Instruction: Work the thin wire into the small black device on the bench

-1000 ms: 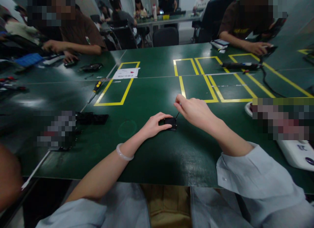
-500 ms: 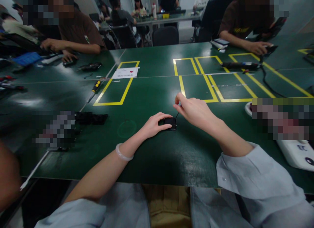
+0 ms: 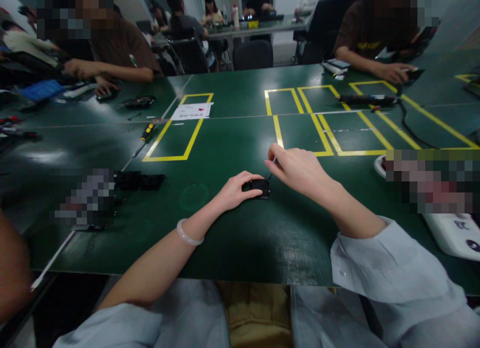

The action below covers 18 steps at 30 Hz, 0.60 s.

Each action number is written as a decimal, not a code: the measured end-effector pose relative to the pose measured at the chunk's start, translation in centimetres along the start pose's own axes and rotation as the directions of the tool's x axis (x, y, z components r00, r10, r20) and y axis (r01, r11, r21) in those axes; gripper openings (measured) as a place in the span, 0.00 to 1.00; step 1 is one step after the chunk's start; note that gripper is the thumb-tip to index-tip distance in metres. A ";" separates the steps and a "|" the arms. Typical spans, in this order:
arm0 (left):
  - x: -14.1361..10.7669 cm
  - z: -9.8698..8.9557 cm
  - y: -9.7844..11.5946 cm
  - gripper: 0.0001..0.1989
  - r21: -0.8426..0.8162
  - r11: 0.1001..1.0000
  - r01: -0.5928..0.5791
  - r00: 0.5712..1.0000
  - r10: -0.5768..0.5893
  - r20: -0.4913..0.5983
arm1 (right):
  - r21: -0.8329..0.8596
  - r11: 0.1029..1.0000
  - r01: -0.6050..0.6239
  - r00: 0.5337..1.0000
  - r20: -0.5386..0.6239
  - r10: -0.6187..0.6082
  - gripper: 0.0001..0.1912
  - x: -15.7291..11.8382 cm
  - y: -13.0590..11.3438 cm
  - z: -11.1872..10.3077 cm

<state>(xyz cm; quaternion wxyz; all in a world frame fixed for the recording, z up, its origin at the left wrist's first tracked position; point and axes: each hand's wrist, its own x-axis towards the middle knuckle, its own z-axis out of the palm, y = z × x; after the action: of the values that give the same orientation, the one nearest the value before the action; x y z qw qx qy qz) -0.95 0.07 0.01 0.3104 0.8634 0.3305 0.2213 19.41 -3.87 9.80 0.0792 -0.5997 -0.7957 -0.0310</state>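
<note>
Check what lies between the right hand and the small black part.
In the head view, a thin rod slants down from the right hand toward the small black part; whether its tip touches is too small to tell.

No writing can be read with certainty. Some marks stand on the white paper (image 3: pixel 192 111), on the white case (image 3: pixel 452 238) and, in yellow, on a brown shirt (image 3: pixel 369 35), but they are too small or blurred.

Left hand (image 3: pixel 243 190) pinches low, thumb opposite fingers; right hand (image 3: pixel 294 167) sits higher, fingers curled; forearms (image 3: pixel 159 263) angle inward.
</note>
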 end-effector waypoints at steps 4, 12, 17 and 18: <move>0.0 -0.1 0.2 0.20 0.003 1.000 0.009 1.000 -0.009 0.009 | -0.060 0.998 -0.015 0.999 0.037 0.017 0.18 0.2 0.0 -0.2; 0.1 0.0 0.1 0.20 -0.004 1.000 0.016 1.000 -0.016 0.004 | 0.012 1.000 -0.007 1.000 0.004 0.007 0.15 0.0 -0.2 -0.2; 0.0 0.0 0.0 0.20 -0.003 1.000 0.012 1.000 -0.012 -0.002 | -0.018 1.000 0.007 1.000 0.012 -0.007 0.16 0.0 -0.1 -0.2; 0.0 0.0 0.1 0.20 -0.003 1.000 0.009 1.000 -0.009 -0.001 | -0.032 0.999 0.008 1.000 0.015 -0.008 0.16 0.0 -0.1 -0.2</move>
<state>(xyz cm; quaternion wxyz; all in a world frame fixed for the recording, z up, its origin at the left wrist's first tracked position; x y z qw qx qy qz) -0.94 0.07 0.08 0.3124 0.8613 0.3345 0.2208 19.37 -3.93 10.05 0.0635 -0.5979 -0.7981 -0.0397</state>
